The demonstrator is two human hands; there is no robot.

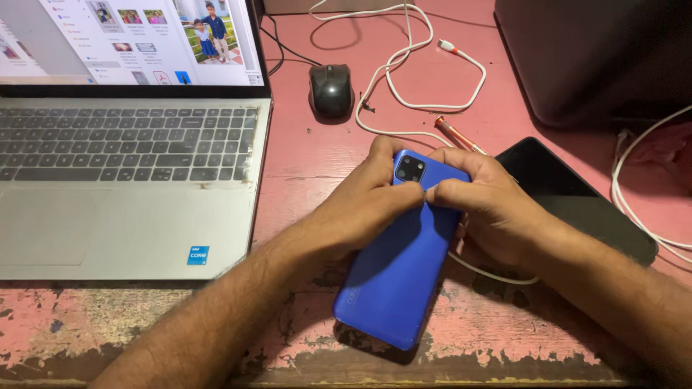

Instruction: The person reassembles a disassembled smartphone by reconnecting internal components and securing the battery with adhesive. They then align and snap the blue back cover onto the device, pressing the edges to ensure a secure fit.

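Observation:
A blue phone (393, 277) lies face down on the worn pink table (303, 158), its square camera block at the far end. My left hand (364, 205) grips the phone's upper left edge, thumb pressed on the back. My right hand (479, 202) grips the upper right edge, thumb meeting the left thumb just below the camera block. Both hands are closed on the phone's far end.
An open silver laptop (130, 180) fills the left side. A black mouse (331, 90) sits behind the hands. A white cable (404, 79) loops across the back. An orange pen-like tool (458, 135) and a black tablet-like slab (577, 198) lie right. A dark box (598, 57) stands far right.

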